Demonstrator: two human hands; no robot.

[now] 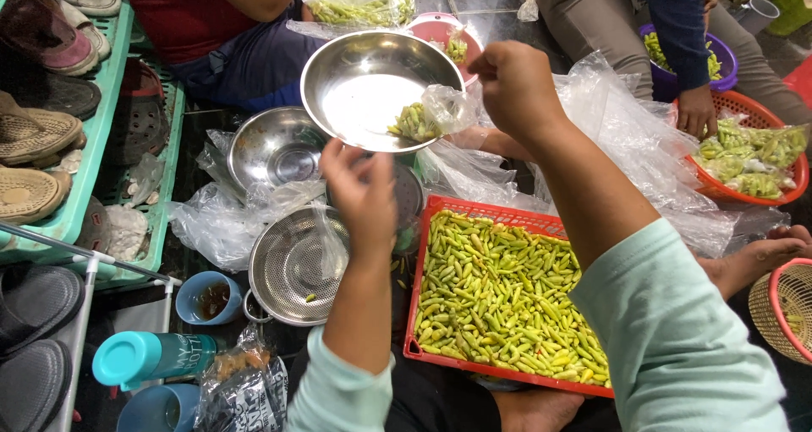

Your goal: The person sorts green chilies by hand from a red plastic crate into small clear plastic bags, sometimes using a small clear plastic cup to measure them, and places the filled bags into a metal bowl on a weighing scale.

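My left hand reaches up under a tilted round steel bowl and grips its near rim. A small heap of green chillies lies at the bowl's lower edge. My right hand pinches a small clear plastic bag held against that edge, right beside the chillies. Below both arms sits a red plastic basket filled with several green chillies.
A steel colander and a second steel bowl lie to the left among clear plastic sheets. A blue cup, a teal-capped bottle and a green shoe rack stand farther left. Two other people sit opposite; an orange basket holds bagged chillies.
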